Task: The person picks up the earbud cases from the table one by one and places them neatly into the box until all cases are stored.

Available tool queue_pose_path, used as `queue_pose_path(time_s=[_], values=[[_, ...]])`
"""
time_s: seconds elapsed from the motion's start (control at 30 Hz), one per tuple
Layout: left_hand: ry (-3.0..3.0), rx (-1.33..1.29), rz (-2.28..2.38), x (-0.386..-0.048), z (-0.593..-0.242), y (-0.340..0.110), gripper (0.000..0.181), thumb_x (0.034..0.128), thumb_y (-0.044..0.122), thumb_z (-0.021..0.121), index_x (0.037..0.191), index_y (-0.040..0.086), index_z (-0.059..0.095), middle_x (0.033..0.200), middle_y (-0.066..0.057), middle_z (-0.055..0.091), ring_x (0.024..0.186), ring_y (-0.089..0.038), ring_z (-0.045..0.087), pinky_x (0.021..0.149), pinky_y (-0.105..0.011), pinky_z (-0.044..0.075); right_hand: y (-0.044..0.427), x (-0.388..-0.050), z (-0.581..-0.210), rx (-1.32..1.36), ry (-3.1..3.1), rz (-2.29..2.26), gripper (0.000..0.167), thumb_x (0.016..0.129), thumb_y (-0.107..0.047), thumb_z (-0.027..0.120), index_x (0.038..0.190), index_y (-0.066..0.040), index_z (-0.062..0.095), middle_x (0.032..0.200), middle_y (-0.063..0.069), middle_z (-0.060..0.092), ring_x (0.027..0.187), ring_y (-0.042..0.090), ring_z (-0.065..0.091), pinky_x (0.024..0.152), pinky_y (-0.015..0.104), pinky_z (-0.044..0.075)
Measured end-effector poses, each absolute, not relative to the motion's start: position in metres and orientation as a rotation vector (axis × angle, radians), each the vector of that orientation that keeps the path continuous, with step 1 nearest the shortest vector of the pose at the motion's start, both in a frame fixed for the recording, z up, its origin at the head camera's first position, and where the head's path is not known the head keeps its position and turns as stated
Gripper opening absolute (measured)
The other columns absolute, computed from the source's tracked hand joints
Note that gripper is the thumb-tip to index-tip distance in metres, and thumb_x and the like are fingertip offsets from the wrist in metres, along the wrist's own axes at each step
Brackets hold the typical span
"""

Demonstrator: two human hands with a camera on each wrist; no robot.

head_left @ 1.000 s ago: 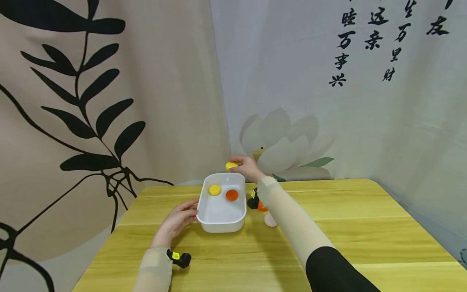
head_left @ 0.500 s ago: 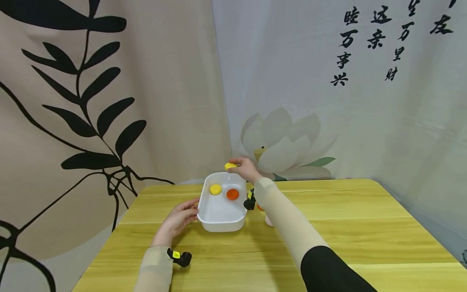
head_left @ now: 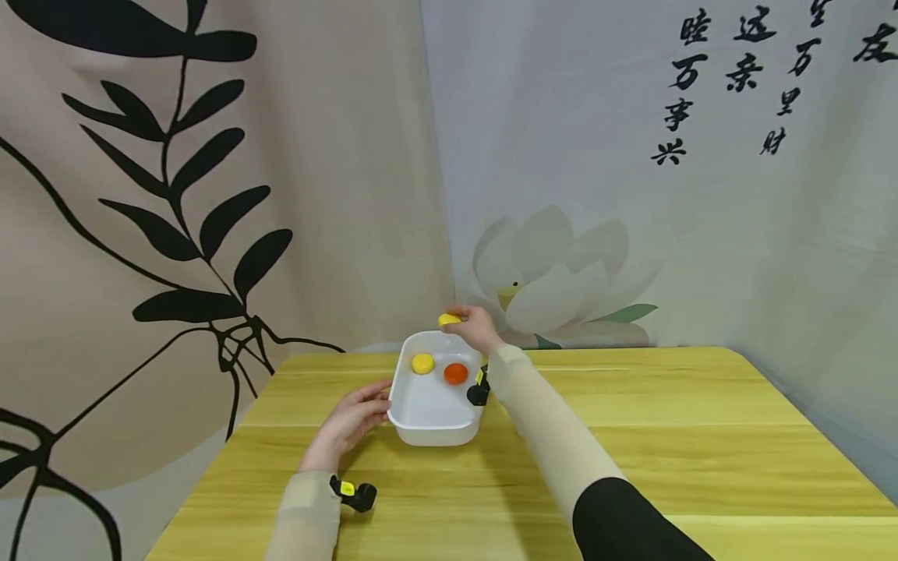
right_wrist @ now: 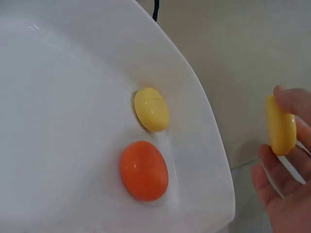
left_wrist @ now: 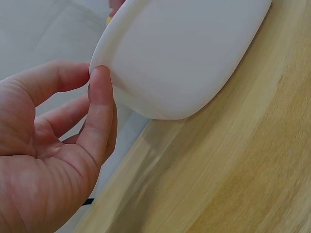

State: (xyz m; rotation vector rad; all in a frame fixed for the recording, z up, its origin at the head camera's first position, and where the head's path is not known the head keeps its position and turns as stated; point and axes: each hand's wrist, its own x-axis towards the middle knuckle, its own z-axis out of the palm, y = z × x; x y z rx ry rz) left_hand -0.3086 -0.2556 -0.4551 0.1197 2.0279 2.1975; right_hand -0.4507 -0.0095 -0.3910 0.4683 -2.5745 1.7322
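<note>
A white plastic box (head_left: 435, 427) stands on the table with a glossy yellow rounded disc (right_wrist: 151, 109) and an orange rounded disc (right_wrist: 144, 171) lying inside, near its far end. My left hand (head_left: 353, 418) holds the box's left side, its thumb and fingertips pinching the rim (left_wrist: 141, 9). Just past the box's far right corner, my right hand (head_left: 477, 327) pinches another yellow disc (right_wrist: 281, 125) between thumb and fingers. That piece is held on edge, outside the rim and above table height. The exact kind of the discs cannot be told.
The wooden table (head_left: 631, 436) extends to both sides and toward me. A printed curtain (head_left: 351, 195) hangs right behind its far edge. Black wrist cameras (head_left: 355, 494) sit on both wrists, the right one beside the box wall.
The head view shifts slightly. My right forearm moves left and now hides the orange and pale pink pieces seen earlier beside the box. Both hands keep their holds.
</note>
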Motion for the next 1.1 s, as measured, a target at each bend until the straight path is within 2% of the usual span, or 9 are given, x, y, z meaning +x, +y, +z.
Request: queue_pose_path(time_s=[0.67, 0.93, 1.1], values=[[2.049, 0.113, 2.180, -0.309, -0.456, -0.253, 0.054, 0.0944, -0.007, 0.052, 0.145, -0.009, 0.035, 0.132, -0.031, 0.043, 0.103, -0.027, 0.060, 0.082, -0.026, 0.054, -0.020, -0.447, -0.405, 0.324, -2.543, 1.799, 0.044, 0.084, -0.013, 0.075, 0.126, -0.007, 0.063, 0.125, 0.009, 0.062, 0.108, 0.026, 0.057, 0.093, 0.034, 0.050], [2.056, 0.112, 2.178, -0.308, -0.454, -0.254, 0.055, 0.0939, -0.004, 0.055, 0.145, -0.008, 0.035, 0.130, -0.028, 0.046, 0.098, -0.021, 0.060, 0.082, -0.026, 0.054, -0.026, -0.444, -0.410, 0.324, -2.583, 1.751, 0.045, 0.083, -0.012, 0.076, 0.126, -0.006, 0.064, 0.127, 0.009, 0.061, 0.117, 0.027, 0.053, 0.097, 0.035, 0.047], [2.049, 0.097, 2.172, -0.311, -0.457, -0.255, 0.055, 0.0940, -0.004, 0.055, 0.145, -0.007, 0.035, 0.129, -0.027, 0.047, 0.096, -0.019, 0.061, 0.082, -0.026, 0.054, -0.029, -0.442, -0.416, 0.241, -2.625, 1.802, 0.043, 0.084, -0.011, 0.075, 0.125, -0.007, 0.065, 0.128, 0.009, 0.060, 0.116, 0.027, 0.053, 0.100, 0.038, 0.046]])
